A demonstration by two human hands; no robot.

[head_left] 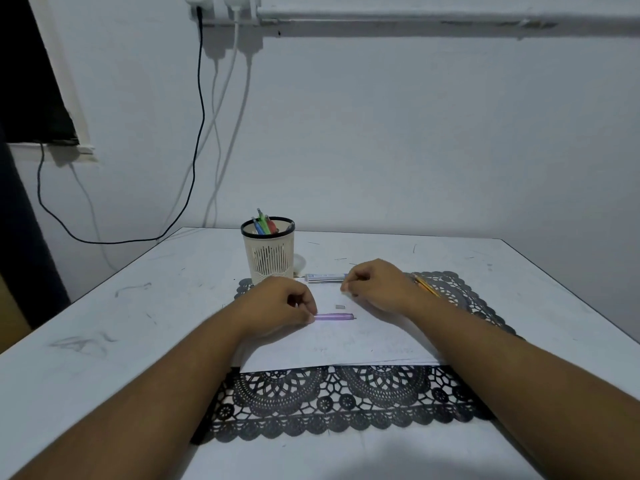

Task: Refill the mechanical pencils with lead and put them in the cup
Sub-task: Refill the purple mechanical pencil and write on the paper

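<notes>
left grip (289, 303): pinching purple pencil (334, 317) end | pencil axis runs rightward from it | right grip (372, 284): curled, contents unclear, beyond pencil tip

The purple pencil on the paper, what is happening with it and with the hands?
A person is refilling mechanical pencils at a white table. The left hand pinches one end of the purple pencil, which lies on the white paper. The right hand has curled fingers beside the lead tube; what it holds is too small to tell. The cup already holds several coloured pencils.
</notes>
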